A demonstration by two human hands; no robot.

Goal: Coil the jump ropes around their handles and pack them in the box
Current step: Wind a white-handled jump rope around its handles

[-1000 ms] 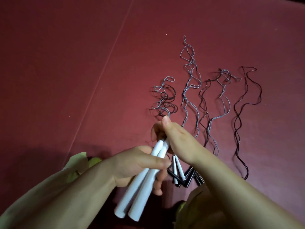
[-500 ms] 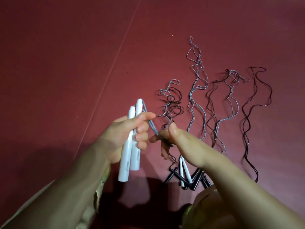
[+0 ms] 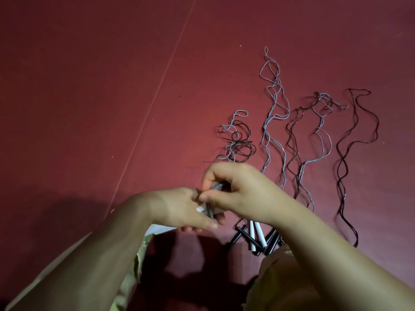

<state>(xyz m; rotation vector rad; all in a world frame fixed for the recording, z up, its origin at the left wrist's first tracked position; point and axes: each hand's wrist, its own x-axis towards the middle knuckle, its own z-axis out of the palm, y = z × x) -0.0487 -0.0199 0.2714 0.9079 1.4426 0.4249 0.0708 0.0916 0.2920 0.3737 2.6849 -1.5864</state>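
Observation:
My left hand (image 3: 179, 209) grips a pair of white jump rope handles (image 3: 160, 229); only their top ends by my fingers and a strip under my wrist show. My right hand (image 3: 238, 194) pinches the grey rope (image 3: 216, 186) of that pair right over the handle tops. Several other jump ropes lie on the red floor: a tangled grey and black rope (image 3: 238, 142), a long grey rope (image 3: 272, 104), a black and grey pair (image 3: 314, 135) and a black rope (image 3: 350, 153). Their white handles (image 3: 257, 239) and black handles (image 3: 238, 236) lie bunched below my right wrist.
The red floor (image 3: 89, 86) has a thin pale seam line (image 3: 157, 95) running diagonally from top centre to lower left. Yellow-green fabric (image 3: 139, 261) of my clothing shows at the bottom between my forearms. No box is in view.
My left hand turned the white handles down and toward me, so they are now mostly hidden under it. My right hand moved up and left with the grey rope over the handle tops.

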